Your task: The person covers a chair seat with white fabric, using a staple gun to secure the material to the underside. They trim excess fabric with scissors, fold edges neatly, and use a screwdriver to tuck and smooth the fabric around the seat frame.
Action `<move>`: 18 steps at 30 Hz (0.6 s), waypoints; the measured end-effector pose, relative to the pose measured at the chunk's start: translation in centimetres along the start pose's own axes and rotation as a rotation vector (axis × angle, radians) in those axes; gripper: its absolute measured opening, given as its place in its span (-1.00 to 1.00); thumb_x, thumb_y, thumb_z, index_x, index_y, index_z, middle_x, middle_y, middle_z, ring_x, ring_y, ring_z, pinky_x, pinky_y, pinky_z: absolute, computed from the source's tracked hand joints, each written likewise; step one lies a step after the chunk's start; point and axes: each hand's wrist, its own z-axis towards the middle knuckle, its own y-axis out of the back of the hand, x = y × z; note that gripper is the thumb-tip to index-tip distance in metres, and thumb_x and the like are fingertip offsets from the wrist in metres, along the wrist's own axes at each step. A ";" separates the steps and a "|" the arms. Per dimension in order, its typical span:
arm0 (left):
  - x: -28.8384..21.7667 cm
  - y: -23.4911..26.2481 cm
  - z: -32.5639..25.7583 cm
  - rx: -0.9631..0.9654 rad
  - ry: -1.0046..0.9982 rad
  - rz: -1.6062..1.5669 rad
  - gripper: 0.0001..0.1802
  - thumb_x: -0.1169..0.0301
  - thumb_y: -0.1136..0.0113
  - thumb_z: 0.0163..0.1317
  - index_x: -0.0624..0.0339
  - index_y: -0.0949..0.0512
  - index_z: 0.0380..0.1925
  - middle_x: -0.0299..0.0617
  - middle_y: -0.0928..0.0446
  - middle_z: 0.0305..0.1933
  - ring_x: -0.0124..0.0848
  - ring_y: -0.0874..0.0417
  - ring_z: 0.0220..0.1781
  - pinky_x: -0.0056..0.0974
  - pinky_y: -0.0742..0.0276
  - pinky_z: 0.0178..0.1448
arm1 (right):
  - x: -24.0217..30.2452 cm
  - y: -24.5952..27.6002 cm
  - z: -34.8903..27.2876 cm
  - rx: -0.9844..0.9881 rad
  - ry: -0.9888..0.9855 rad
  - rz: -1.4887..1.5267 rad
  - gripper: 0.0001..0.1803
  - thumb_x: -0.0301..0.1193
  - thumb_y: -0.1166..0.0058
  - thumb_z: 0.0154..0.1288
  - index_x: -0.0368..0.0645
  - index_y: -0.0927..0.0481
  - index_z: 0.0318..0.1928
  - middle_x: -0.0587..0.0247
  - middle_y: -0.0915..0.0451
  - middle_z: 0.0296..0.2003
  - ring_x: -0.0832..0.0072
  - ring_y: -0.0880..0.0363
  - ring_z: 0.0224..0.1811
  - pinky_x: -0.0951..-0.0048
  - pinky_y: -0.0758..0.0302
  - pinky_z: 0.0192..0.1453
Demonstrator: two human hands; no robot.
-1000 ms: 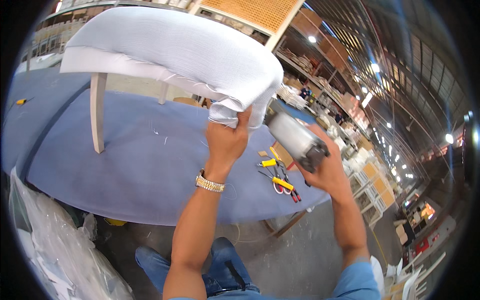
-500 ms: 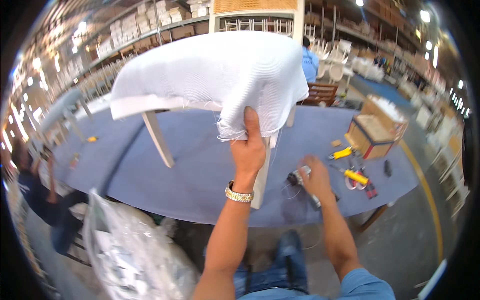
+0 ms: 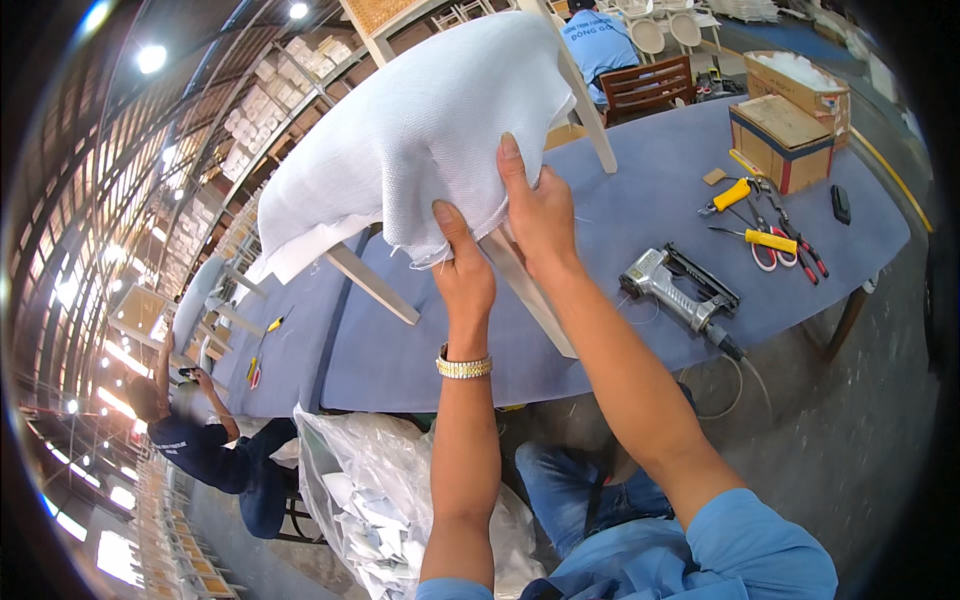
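A chair (image 3: 372, 282) stands on the blue-covered table, its seat draped in pale grey-white woven fabric (image 3: 440, 105) with a frayed lower edge. At the near corner, above a light wooden leg (image 3: 528, 298), my left hand (image 3: 466, 285) is closed on the loose fabric, thumb on top. My right hand (image 3: 540, 222) pinches the same fabric just to the right, its thumb pointing up; its other fingers are mostly hidden behind the cloth and leg. A silver staple gun (image 3: 680, 290) with a hose lies on the table, right of my right forearm, untouched.
Right on the table lie a yellow-handled screwdriver (image 3: 768, 240), a yellow-handled tool (image 3: 730, 195), red-handled tools (image 3: 812, 262), a black object (image 3: 840, 204) and cardboard boxes (image 3: 782, 155). A plastic bag of scraps (image 3: 372, 520) stands below. One person (image 3: 215, 455) sits left, another (image 3: 598, 45) beyond.
My right hand has left the staple gun and moved up and left onto the fabric beside my left hand. The view has tilted, and the chair appears slanted.
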 end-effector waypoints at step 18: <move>-3.8 -1.6 2.7 0.059 0.015 -0.140 -0.44 0.28 -0.39 0.34 0.48 -0.48 0.16 0.02 -0.56 0.17 -0.31 -0.59 0.17 -0.20 -0.49 0.26 | -1.0 0.1 -1.6 -0.108 0.367 -0.342 -0.42 -0.03 0.17 0.61 -0.40 -0.59 -0.18 -0.11 -0.64 -0.29 0.02 -0.65 -0.20 0.10 -0.52 -0.08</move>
